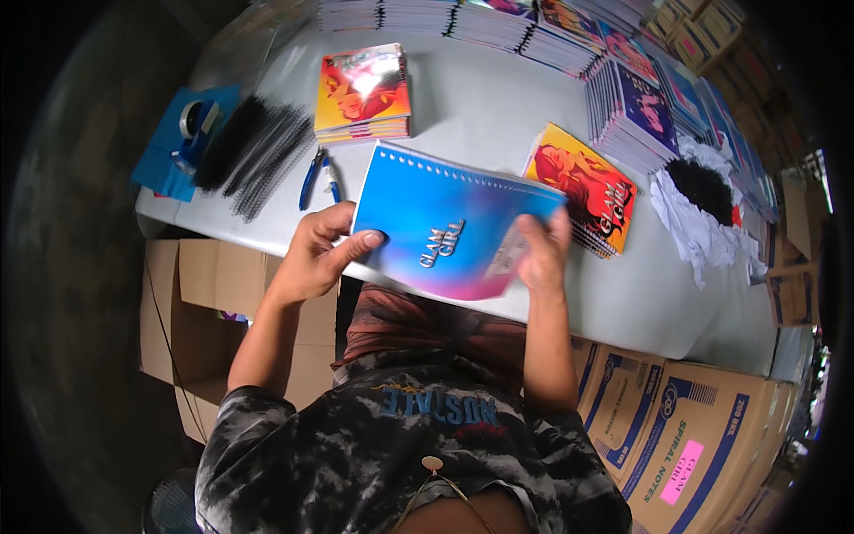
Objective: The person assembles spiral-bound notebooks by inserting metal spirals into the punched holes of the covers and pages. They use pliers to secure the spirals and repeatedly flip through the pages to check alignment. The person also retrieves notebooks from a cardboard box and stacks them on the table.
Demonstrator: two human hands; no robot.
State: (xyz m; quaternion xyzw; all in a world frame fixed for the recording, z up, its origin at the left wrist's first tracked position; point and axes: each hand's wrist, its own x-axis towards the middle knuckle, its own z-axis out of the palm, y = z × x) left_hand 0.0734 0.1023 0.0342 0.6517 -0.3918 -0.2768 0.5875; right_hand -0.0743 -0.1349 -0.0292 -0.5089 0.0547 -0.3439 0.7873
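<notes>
A blue and pink notebook [409, 200] is tilted above the table's near edge, held between both hands. A row of punched holes runs along its far edge; I see no coil in them. My left hand [325, 249] pinches its left side, thumb on top. My right hand [544, 249] grips the right side, thumb over the cover, next to a pale printed label. Partly behind it on the right lies a red and yellow spiral notebook [587, 191]. Blue-handled pliers [313, 178] and a second blue and white tool [332, 178] lie beyond my left hand.
Black spiral coils [258, 151] lie at the left, beside a tape dispenser [194, 133] on blue sheets. A notebook stack [363, 93] stands behind the pliers. More stacks [632, 111] line the back and right, near crumpled white paper [689, 218]. Cardboard boxes [712, 445] flank the table below.
</notes>
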